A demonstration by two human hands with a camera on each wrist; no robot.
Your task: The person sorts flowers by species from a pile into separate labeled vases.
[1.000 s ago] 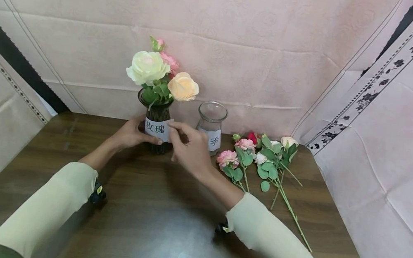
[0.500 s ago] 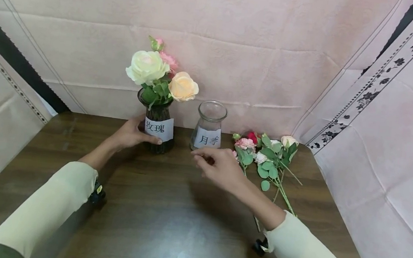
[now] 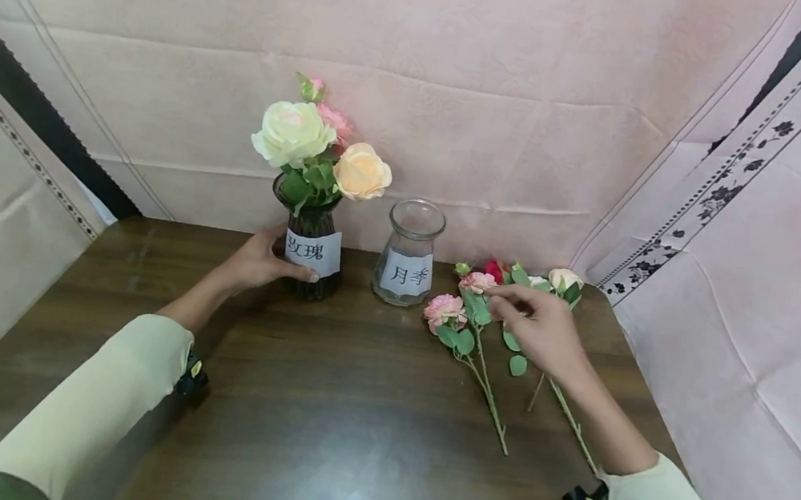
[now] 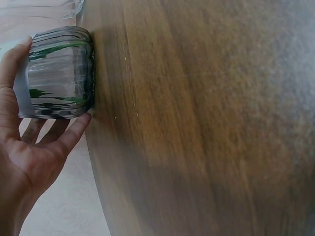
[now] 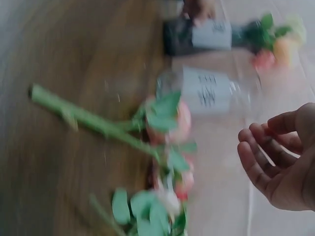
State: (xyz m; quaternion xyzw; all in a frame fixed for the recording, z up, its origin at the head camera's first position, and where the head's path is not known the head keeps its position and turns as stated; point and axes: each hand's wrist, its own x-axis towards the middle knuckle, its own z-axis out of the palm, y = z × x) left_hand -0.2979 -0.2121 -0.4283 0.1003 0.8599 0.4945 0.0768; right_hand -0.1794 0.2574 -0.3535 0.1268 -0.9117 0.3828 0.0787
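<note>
My left hand [image 3: 258, 262] holds the dark glass vase [image 3: 312, 225] at the back left, its thumb across the front by the white label [image 3: 313, 252]. White, peach and pink flowers stand in this vase. In the left wrist view the fingers of that hand [image 4: 34, 160] reach round the ribbed vase [image 4: 61, 73], green stems showing through the glass. Over the loose flowers at the right hovers my right hand [image 3: 545, 328], fingers loosely bent with nothing between them. Beneath and beside it lie a pink flower stem [image 3: 485, 387] and other cut flowers, partly hidden by the hand.
A clear glass vase [image 3: 417, 227] with a white label stands between the dark vase and the loose flowers. Everything rests on a brown wooden table [image 3: 326, 420]. Pale pink cloth [image 3: 499, 50] hangs close behind the table's back edge.
My right hand has left the dark vase's label and moved right, past the clear vase, to above the loose flowers. The left hand stays on the dark vase.
</note>
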